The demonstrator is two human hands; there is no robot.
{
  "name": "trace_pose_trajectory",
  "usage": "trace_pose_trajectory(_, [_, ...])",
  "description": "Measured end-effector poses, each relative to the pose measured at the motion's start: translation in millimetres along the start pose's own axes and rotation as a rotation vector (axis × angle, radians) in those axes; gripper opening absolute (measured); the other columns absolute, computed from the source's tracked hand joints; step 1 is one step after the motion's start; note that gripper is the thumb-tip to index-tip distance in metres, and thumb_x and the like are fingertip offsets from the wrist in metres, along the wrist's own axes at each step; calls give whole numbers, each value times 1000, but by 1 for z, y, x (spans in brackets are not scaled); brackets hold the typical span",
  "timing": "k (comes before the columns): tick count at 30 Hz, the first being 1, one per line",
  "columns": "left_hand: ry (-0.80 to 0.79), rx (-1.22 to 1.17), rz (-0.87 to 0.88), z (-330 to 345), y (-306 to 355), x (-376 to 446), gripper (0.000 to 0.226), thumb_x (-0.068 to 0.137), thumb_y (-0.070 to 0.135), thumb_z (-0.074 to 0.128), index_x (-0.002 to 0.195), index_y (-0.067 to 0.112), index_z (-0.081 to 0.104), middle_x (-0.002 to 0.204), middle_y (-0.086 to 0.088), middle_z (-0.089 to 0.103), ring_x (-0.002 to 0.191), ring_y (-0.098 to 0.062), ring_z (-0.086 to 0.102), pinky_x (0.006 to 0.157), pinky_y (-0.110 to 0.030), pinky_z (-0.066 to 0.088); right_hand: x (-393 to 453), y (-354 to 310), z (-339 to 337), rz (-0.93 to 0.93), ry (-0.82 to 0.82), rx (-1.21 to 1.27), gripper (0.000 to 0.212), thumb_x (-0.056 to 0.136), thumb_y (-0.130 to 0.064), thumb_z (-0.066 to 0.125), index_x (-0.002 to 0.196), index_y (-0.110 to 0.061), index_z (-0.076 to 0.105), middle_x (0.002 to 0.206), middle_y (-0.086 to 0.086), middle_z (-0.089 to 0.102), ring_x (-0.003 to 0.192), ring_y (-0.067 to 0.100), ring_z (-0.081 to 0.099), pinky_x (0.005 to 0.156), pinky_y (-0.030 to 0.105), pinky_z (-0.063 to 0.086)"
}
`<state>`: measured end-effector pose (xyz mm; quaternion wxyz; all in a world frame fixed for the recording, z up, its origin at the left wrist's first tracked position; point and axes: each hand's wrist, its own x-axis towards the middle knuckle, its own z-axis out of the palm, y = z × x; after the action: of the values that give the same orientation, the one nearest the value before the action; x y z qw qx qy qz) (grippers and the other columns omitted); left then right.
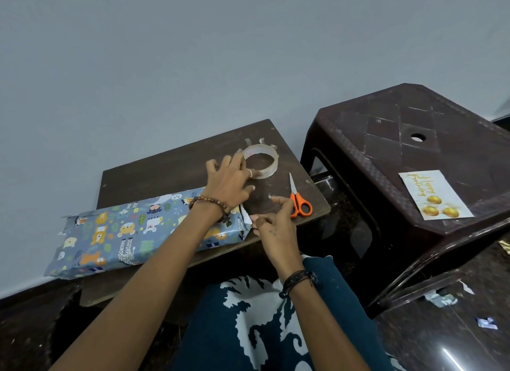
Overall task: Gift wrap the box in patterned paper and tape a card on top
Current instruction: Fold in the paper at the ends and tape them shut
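Observation:
A long box [124, 232] wrapped in blue paper with cartoon animals lies on a small dark wooden table [165, 169], its left end hanging past the table edge. My right hand [276, 232] pinches the folded white paper flap [245, 217] at the box's right end, index finger raised. With fingers spread, my left hand [229, 183] reaches over the box and touches the near-left side of a clear tape roll [271, 163]. A white card [434, 195] with gold balls and gold lettering lies on the stool to the right.
Orange-handled scissors [299, 205] lie on the table just right of my right hand. Short tape strips [262, 141] stick up behind the roll. A dark brown plastic stool [386, 127] stands at right. Paper scraps [441, 299] lie on the dark floor. A grey wall is behind.

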<state>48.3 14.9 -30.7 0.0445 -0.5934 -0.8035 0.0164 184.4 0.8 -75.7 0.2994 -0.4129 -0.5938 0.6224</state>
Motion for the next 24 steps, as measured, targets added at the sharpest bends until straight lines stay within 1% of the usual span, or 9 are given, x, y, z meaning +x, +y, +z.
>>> trace_pose_trajectory(5, [-6, -230, -31, -17, -9, -3, 25, 92, 32, 50, 113, 30, 64, 119, 3, 44, 115, -15, 39, 93, -36, 21, 5, 1, -4, 49, -29, 113, 41, 81, 0, 55, 106, -27, 36, 78, -2, 69, 94, 21, 63, 89, 51, 50])
trace_pose_trajectory(10, [14, -441, -151, -18, -15, -63, 20, 86, 30, 61, 102, 42, 63, 110, 12, 42, 114, -12, 33, 85, -27, 15, 7, 2, -3, 67, -43, 133, 51, 76, 2, 66, 107, -24, 34, 74, -3, 70, 93, 18, 64, 92, 47, 50])
trace_pose_trajectory(11, [-8, -448, -164, -14, -12, -72, 22, 84, 34, 63, 103, 46, 61, 113, 15, 40, 118, -11, 29, 85, -26, 13, 6, 2, -2, 69, -41, 128, 54, 75, 1, 69, 107, -24, 34, 74, -3, 70, 92, 18, 64, 91, 44, 50])
trace_pose_trajectory(12, [-30, -449, -164, -10, -10, -79, 24, 82, 41, 63, 104, 50, 59, 117, 17, 38, 121, -10, 26, 87, -26, 12, 5, 1, -1, 66, -40, 123, 56, 74, 0, 71, 107, -24, 33, 75, -3, 70, 91, 17, 64, 90, 36, 51])
trace_pose_trajectory(14, [-53, -457, -142, -4, -7, -86, 28, 76, 56, 53, 103, 57, 53, 128, 16, 35, 127, -8, 23, 91, -25, 9, 1, -3, 1, 61, -45, 112, 58, 73, -4, 75, 109, -23, 33, 77, -3, 69, 85, 11, 62, 77, 12, 46])
trace_pose_trajectory(15, [-60, -480, -132, -2, -7, -88, 31, 72, 58, 48, 103, 59, 50, 131, 15, 34, 128, -7, 22, 92, -23, 6, -2, -6, 1, 66, -45, 115, 59, 72, -6, 76, 110, -22, 33, 80, -2, 68, 82, 9, 60, 69, 8, 42])
trace_pose_trajectory(19, [-116, -552, -100, -1, -12, -89, 33, 70, 59, 43, 102, 59, 50, 129, 17, 27, 129, -4, 19, 92, -19, -1, -5, -8, 3, 54, -36, 136, 62, 72, -3, 75, 112, -23, 33, 83, 0, 66, 76, 6, 59, 65, 15, 42])
trace_pose_trajectory(21, [-157, -519, -81, -1, -13, -87, 35, 70, 66, 39, 102, 60, 49, 132, 16, 25, 129, -4, 16, 91, -19, -1, -7, -8, 4, 18, -43, 141, 61, 74, 2, 72, 114, -23, 33, 82, 1, 65, 73, 6, 61, 62, 10, 45])
trace_pose_trajectory(24, [-194, -416, -47, 2, -17, -85, 61, 60, 79, 18, 110, 61, 47, 141, 12, 20, 131, -7, 11, 99, -25, 0, -10, -10, 4, -26, -49, 122, 63, 75, 3, 72, 115, -23, 32, 86, 2, 59, 71, 2, 61, 58, 4, 45])
